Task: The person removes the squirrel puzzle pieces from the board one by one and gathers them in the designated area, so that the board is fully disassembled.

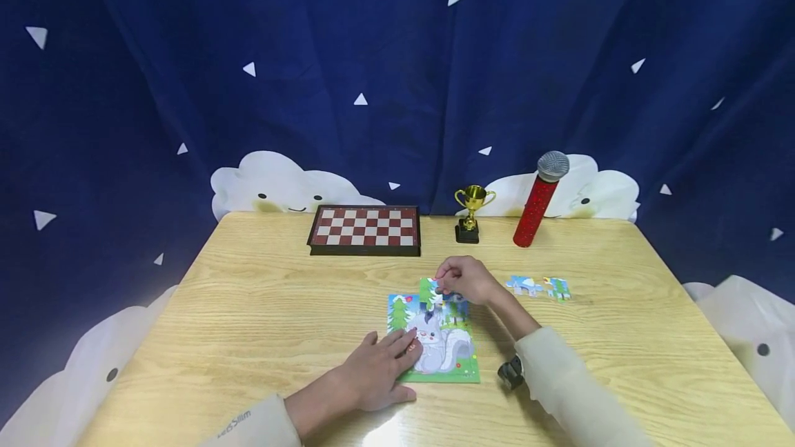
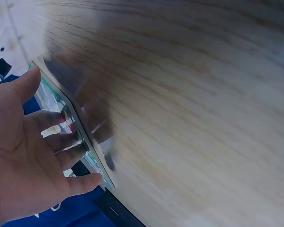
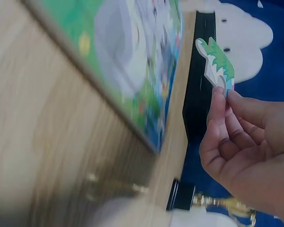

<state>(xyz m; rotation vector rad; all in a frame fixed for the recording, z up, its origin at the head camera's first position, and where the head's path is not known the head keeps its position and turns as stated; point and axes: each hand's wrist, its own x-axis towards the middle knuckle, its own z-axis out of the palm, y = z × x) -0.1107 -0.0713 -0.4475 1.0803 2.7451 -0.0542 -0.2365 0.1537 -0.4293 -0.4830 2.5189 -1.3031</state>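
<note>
A squirrel jigsaw puzzle in its flat board lies on the table in front of the person. Fingers spread and nearly straight, the left hand rests over the puzzle's lower left part. Between thumb and fingertips the right hand pinches a puzzle piece printed with a green tree. In the head view this piece overlaps the board's top edge; the right wrist view shows it tilted, held by one end. Part of the picture's upper right is hidden behind the right hand.
Two loose bits of puzzle, a blue-and-white piece and a tree piece, lie right of the board. Farther back stand a checkered game board, a gold trophy cup and a red microphone, before a blue curtain.
</note>
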